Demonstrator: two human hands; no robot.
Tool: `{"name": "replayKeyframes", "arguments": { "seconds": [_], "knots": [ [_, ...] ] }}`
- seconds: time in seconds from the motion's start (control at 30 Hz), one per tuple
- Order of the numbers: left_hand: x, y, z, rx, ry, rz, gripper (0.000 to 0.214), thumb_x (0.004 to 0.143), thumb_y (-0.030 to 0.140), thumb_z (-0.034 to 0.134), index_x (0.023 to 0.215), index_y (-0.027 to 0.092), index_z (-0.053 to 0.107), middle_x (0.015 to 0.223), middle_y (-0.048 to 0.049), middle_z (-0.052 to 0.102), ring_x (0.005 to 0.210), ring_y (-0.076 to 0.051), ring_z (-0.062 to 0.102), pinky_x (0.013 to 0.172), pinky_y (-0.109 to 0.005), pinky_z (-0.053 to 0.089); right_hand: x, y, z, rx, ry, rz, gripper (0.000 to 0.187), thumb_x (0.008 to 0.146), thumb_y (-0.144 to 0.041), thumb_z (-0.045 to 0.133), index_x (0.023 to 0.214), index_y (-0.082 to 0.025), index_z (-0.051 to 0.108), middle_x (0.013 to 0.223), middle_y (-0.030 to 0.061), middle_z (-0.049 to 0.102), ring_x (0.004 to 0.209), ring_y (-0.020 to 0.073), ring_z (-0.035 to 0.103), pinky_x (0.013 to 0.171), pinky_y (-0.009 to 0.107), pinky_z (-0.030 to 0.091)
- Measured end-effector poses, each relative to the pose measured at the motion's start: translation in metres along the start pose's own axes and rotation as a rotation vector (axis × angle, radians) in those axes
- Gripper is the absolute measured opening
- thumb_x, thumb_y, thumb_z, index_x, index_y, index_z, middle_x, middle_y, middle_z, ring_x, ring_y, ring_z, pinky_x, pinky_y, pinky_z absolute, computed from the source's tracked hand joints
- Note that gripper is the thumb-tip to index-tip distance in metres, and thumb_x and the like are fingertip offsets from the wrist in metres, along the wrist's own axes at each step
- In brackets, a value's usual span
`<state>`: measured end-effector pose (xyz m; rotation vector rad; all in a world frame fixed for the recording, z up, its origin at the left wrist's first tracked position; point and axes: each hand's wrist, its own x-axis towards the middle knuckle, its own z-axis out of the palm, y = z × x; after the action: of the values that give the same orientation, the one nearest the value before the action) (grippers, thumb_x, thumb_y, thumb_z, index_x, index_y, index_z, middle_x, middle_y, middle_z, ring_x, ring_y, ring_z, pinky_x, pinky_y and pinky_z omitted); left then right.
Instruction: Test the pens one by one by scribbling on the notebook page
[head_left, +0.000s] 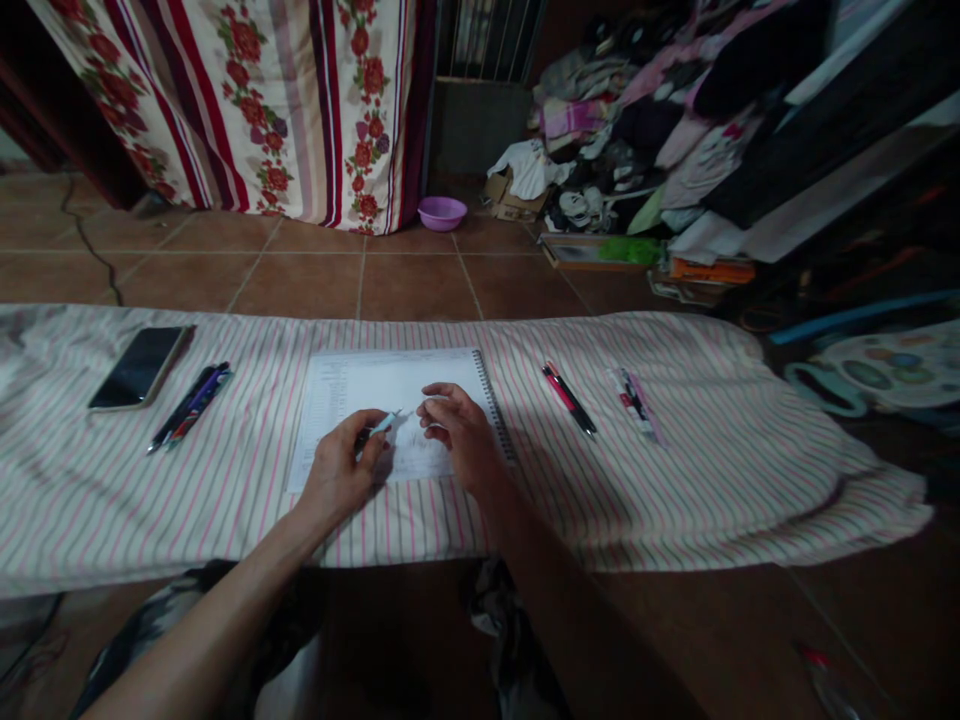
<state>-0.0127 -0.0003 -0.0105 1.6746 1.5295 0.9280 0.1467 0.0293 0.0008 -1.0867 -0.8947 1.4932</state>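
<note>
My left hand (346, 462) grips a light blue pen (386, 421) whose narrow tip points up and to the right. Across from that tip, my right hand (461, 430) has its fingers curled inward with the thumb near them. Whatever those fingers may pinch is too small to make out. Both hands are over an open spiral notebook (397, 375) with its wire binding along the right side. The page has faint writing along its left edge, and grey marks show between the hands.
A striped cloth (420, 520) covers the low table. Left of the notebook lie a phone (142, 368) and several pens (191, 405). On the right are red and black pens (570, 400) and more slim pens (636, 402). A purple basin (442, 213) stands on the tiled floor.
</note>
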Motion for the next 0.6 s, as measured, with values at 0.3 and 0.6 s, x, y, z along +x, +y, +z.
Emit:
{"name": "replayKeyframes", "arguments": {
  "seconds": [0.3,0.6],
  "knots": [
    [-0.0001,0.0009,-0.0013,0.021,0.015,0.005,0.025,0.081,0.028,0.046,0.101,0.017,0.056,0.085,-0.0068,0.068,0.075,-0.018,0.065,0.072,-0.034,0.051,0.0023,0.0017,-0.0025,0.116,-0.047,0.046,0.016,0.064,-0.028,0.066,0.076,-0.019,0.060,0.066,-0.0024,0.060,0.058,0.0072,0.052,0.055,0.020,0.040],
    [0.0001,-0.0002,-0.0006,-0.008,0.010,0.012,0.025,0.082,0.028,0.045,0.102,0.017,0.056,0.085,-0.0060,0.068,0.075,-0.018,0.066,0.073,-0.034,0.051,0.0026,0.0023,0.0016,0.173,-0.023,-0.005,0.024,0.062,-0.026,0.071,0.084,-0.021,0.065,0.076,-0.0015,0.061,0.068,0.0079,0.054,0.066,0.023,0.043]
  ]
}}
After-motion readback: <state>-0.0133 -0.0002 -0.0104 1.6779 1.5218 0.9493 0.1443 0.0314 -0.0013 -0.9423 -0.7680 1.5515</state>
